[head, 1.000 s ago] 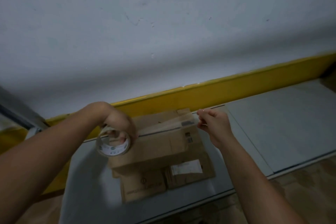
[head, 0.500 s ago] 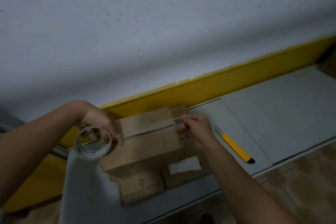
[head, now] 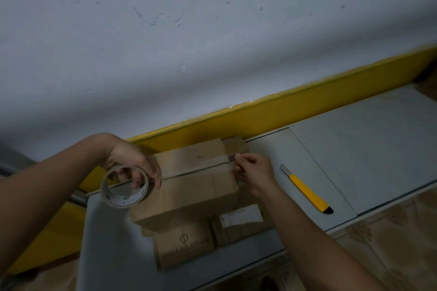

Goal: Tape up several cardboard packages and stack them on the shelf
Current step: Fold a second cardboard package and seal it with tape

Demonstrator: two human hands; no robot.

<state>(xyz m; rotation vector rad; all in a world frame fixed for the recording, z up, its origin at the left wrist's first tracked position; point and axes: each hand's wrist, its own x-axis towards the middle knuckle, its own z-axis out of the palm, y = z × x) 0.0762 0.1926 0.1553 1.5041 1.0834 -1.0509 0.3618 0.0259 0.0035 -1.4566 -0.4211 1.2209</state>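
Now the grey shelf (head: 354, 149) carries the top cardboard box (head: 194, 191), stacked on smaller cartons (head: 184, 245). Its matte brown seam has just taken the glossy tape strip (head: 196, 168), airborne a second ago. Left hand (head: 132, 158) grips the ring-shaped tape roll (head: 118, 201), right hand (head: 255, 172) pinches the strip's end. Cutting looks next: the yellow utility knife (head: 307, 189) lies near.

left hand (head: 132, 164): curled, gripping | right hand (head: 256, 171): pinching

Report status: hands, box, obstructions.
Left hand holds tape roll. Right hand pinches tape strip at top box edge. Yellow knife lies apart, right.
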